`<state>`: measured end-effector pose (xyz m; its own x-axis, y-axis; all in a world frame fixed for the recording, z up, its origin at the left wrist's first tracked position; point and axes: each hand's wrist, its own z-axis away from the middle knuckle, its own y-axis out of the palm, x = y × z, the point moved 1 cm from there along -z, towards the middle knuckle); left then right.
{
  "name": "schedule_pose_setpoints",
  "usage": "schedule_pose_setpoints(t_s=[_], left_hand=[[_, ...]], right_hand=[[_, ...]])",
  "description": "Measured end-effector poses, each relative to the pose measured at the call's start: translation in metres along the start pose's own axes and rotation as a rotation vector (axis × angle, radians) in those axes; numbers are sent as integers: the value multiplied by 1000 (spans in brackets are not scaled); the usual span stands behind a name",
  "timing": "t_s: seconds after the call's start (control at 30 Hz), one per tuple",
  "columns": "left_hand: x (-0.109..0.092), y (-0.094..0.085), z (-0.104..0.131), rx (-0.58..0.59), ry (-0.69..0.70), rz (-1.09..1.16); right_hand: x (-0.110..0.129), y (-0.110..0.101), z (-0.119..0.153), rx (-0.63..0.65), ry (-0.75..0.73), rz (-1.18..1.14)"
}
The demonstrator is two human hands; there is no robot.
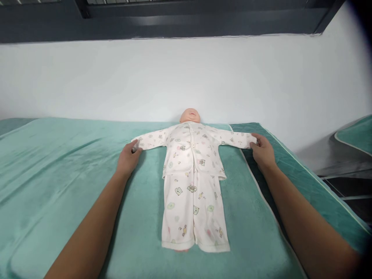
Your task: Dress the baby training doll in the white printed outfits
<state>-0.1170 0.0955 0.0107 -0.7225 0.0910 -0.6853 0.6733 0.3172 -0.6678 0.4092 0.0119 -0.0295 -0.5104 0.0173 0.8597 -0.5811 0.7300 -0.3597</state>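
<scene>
A baby doll (190,115) lies on its back, its head toward the white wall. It wears a white printed jacket (186,151) with the front closed, and matching trousers (180,213). Both sleeves stretch straight out to the sides. My left hand (128,158) pinches the cuff of the left-hand sleeve (151,139). At the other side my right hand (263,152) grips the end of the right-hand sleeve (235,138). The doll's hands are hidden by the cuffs and my fingers. A bit of a foot shows below one trouser leg.
A light green blanket (72,186) spreads under the doll, with a darker green cloth (293,166) along the right. Behind stands a white wall (145,77) below a dark frame (188,19). Another green cloth edge (356,135) juts in at the right.
</scene>
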Motion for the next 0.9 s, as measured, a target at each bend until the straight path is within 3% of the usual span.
schedule_pose_setpoints(t_s=[0.13, 0.33, 0.67, 0.9], left_hand=[[-1, 0, 0, 15, 5, -6], [1, 0, -2, 59, 19, -62], [-4, 1, -1, 133, 14, -245], [-5, 1, 0, 108, 49, -268]], right_hand=[[3, 1, 2, 34, 57, 8], [15, 2, 5, 132, 3, 167], [2, 1, -1, 102, -14, 144], [15, 2, 3, 171, -24, 206]])
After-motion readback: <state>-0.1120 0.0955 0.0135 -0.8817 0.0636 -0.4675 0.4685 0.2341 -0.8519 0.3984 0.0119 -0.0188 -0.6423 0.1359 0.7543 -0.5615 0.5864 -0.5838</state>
